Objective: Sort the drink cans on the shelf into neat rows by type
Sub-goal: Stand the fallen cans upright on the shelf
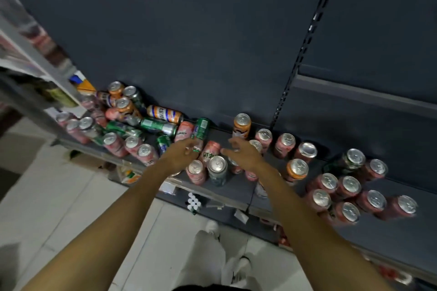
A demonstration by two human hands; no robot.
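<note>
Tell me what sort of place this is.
Probably a shop aisle. Dozens of drink cans crowd a dark metal shelf backed by a slotted upright as in store racking, with what look like price tags on a lower edge and a tiled floor below.

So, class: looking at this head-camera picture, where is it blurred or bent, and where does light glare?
Head view: the left edge shelving is smeared with blur; the wide lens bends the upright slotted rail into a slant; the silver can tops at right catch bright glare; both hands look slightly soft.
</note>
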